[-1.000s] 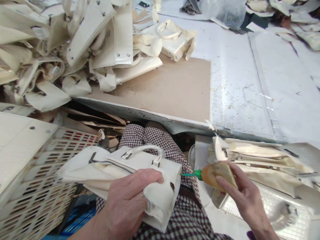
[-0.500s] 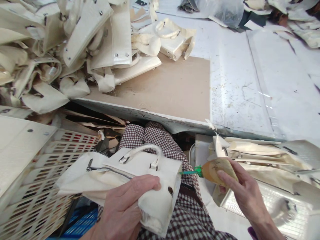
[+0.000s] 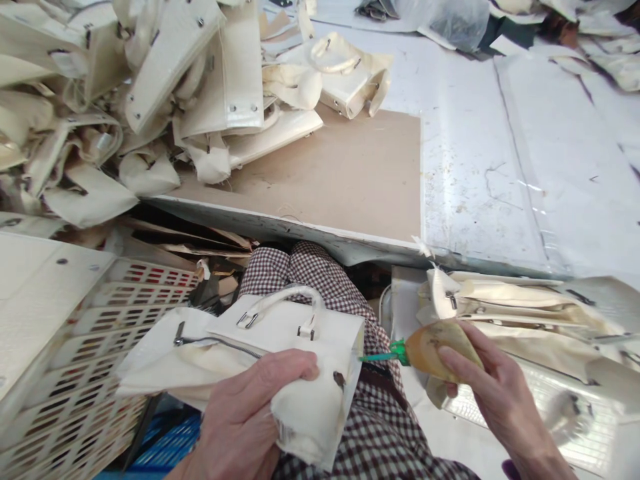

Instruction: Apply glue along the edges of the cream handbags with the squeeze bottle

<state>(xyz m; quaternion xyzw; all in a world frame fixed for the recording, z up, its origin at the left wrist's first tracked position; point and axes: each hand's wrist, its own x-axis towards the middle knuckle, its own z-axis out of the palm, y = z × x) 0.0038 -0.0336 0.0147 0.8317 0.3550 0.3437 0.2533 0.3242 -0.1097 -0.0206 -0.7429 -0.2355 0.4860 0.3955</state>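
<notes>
A cream handbag (image 3: pixel 295 343) with a looped handle, metal buckles and a zipper lies over my lap. My left hand (image 3: pixel 250 407) is closed on it, thumb pressed on the front panel and fingers hidden beneath. In my right hand (image 3: pixel 493 380) is an amber glue bottle (image 3: pixel 433 350), held tilted sideways between thumb and fingers. Its green nozzle (image 3: pixel 380 357) points left, the tip at the bag's right side edge. Whether the tip touches the edge I cannot tell.
Unfinished cream bags (image 3: pixel 200 87) are heaped on the table's left, beside a brown board (image 3: pixel 360 173). A white plastic basket (image 3: pixel 100 333) stands at my left. On my right, more cream bag pieces (image 3: pixel 530 313) lie in a white tray (image 3: pixel 590 440). The table edge runs across in front.
The glue bottle's nozzle tip has moved slightly down along the bag's right edge. My left hand and the bag have barely shifted.
</notes>
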